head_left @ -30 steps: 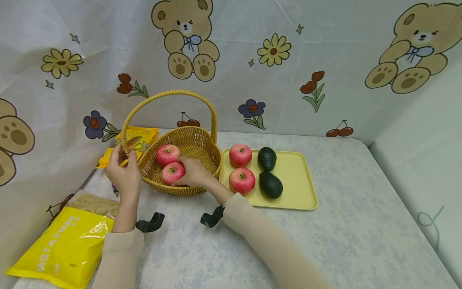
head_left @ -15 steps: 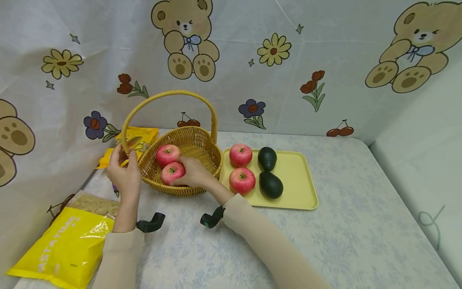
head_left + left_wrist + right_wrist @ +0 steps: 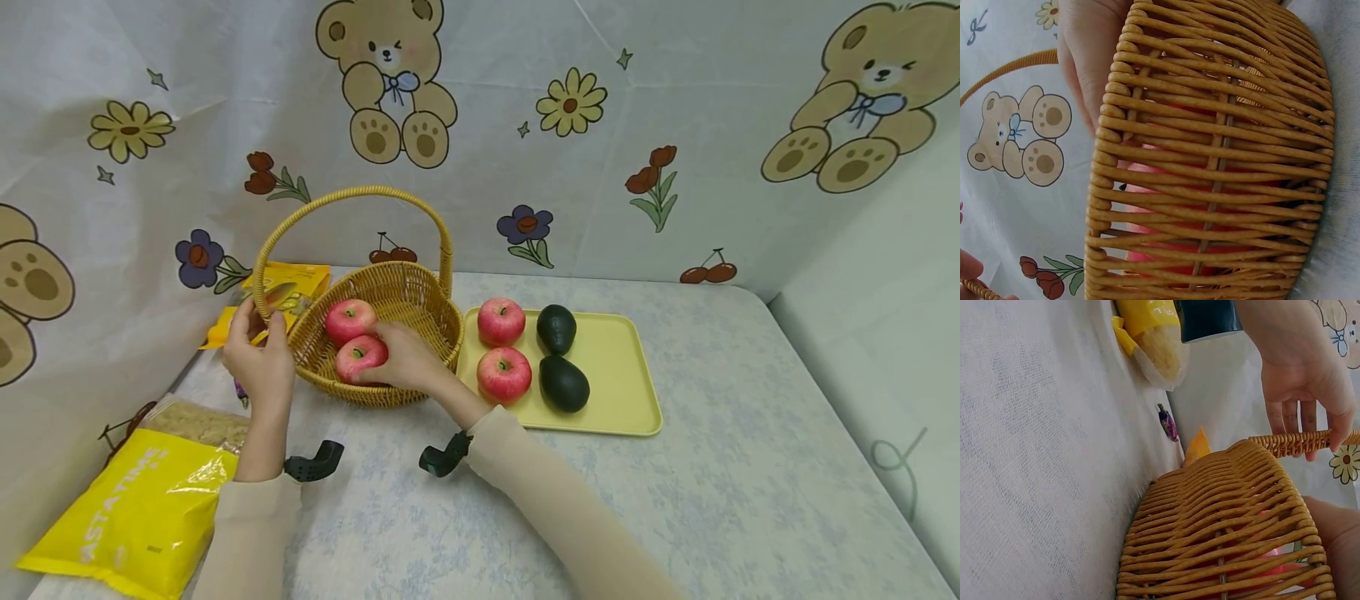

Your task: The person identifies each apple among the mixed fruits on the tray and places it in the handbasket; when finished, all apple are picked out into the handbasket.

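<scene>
My left hand [image 3: 260, 362] holds the left side of the woven basket's handle [image 3: 352, 193] between thumb and fingers. In the right wrist view that left hand [image 3: 1310, 387] shows curled round the handle. My right hand [image 3: 408, 358] reaches over the near right rim of the basket [image 3: 375, 398] and grips the front red apple [image 3: 358, 358] inside it. Another red apple [image 3: 350, 322] lies just behind. The left wrist view shows the basket's side [image 3: 1210, 156] close up, with red fruit partly visible through the weave; the right hand's fingertips are hidden there.
Right of the basket, a yellow tray [image 3: 615, 375] carries two red apples [image 3: 504, 375] and two dark avocados [image 3: 564, 384]. A yellow pasta bag [image 3: 142, 508] lies at the front left. A yellow packet [image 3: 296, 283] is behind the basket. A small purple-wrapped item [image 3: 1167, 423] lies near the wall.
Almost nothing differs. The right hand has shifted very slightly on the front apple; the left hand stays on the handle.
</scene>
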### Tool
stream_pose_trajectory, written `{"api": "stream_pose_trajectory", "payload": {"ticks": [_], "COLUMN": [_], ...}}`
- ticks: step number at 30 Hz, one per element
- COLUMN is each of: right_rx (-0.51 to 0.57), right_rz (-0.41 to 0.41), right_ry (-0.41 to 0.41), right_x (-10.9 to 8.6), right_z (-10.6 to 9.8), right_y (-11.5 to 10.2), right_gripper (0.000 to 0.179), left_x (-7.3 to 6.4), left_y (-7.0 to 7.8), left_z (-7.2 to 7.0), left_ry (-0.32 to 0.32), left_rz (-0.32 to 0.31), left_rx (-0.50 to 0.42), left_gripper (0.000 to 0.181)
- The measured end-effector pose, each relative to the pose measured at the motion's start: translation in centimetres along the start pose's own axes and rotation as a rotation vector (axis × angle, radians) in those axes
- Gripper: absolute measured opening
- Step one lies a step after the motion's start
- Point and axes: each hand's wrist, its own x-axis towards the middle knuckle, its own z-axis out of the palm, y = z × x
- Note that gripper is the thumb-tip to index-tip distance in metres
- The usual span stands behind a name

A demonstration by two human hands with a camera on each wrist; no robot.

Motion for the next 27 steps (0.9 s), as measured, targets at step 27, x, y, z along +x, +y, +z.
{"api": "stream_pose_trajectory", "payload": {"ticks": [27], "right_rx": [0.226], "right_rz": [-0.175], "right_ry": [0.232], "right_x": [-9.4], "right_z": [-9.3], "right_y": [4.2], "right_gripper": [0.078], "left_x": [-0.1], "left_y": [0.1], "left_z": [0.1], "left_ry": [0.004], "left_rz": [-0.012], "left_rx": [0.018], "left_gripper": [0.032]}}
